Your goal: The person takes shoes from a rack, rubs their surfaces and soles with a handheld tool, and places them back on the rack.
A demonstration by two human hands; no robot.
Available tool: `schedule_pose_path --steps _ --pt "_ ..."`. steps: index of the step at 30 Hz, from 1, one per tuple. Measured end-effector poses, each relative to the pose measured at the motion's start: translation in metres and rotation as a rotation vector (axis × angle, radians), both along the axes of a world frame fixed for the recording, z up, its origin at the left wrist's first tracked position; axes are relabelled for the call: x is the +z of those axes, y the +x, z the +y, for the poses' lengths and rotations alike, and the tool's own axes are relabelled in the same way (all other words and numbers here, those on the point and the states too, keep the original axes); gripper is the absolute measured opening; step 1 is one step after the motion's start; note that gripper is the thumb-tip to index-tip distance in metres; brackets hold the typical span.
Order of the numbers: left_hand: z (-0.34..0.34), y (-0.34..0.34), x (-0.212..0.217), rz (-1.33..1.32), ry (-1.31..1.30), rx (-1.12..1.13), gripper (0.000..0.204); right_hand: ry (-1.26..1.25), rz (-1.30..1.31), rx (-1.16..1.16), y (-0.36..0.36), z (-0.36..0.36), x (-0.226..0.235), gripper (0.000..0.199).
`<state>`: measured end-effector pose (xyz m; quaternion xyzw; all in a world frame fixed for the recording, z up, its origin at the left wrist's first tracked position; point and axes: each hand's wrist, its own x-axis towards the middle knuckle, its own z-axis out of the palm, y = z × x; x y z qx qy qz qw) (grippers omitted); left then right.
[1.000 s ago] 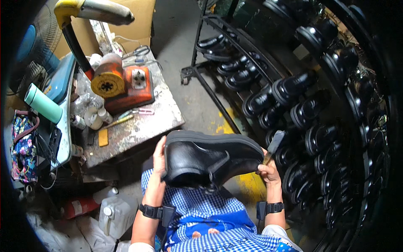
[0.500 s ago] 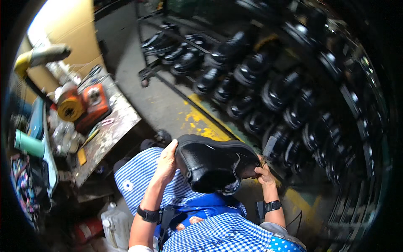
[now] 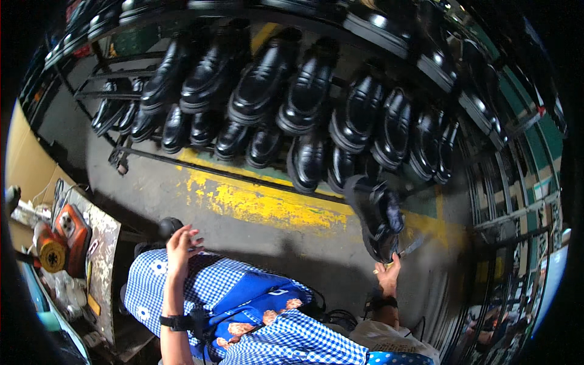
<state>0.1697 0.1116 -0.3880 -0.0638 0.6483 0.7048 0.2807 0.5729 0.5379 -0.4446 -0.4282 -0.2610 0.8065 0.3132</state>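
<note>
My right hand (image 3: 388, 275) holds a black leather shoe (image 3: 376, 214) by its lower end, out to my right near the rack, with a thin tool (image 3: 412, 246) sticking out beside the fingers. The shoe hangs just in front of the lowest row of black shoes (image 3: 304, 159). My left hand (image 3: 180, 243) is free, fingers spread, raised above my knee in blue checked cloth (image 3: 182, 283). A dark band sits on each wrist.
A metal rack (image 3: 146, 153) on wheels carries several rows of glossy black shoes across the top. A yellow painted stripe (image 3: 255, 204) crosses the concrete floor. At the left stands a worn workbench (image 3: 100, 267) with an orange device (image 3: 70, 234) and clutter.
My view has swung right toward the rack. My left hand has let go of the shoe and my right hand has carried it out to the rack side.
</note>
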Motion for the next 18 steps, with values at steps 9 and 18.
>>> schedule_pose_path --steps 9,18 --pt "-0.001 -0.002 -0.012 0.007 0.021 0.032 0.03 -0.154 0.077 -0.598 -0.043 -0.001 -0.037 0.035" --pt "0.0 0.002 -0.013 0.047 -0.031 0.013 0.026 -0.128 0.07 -0.64 -0.138 0.072 -0.017 0.034"
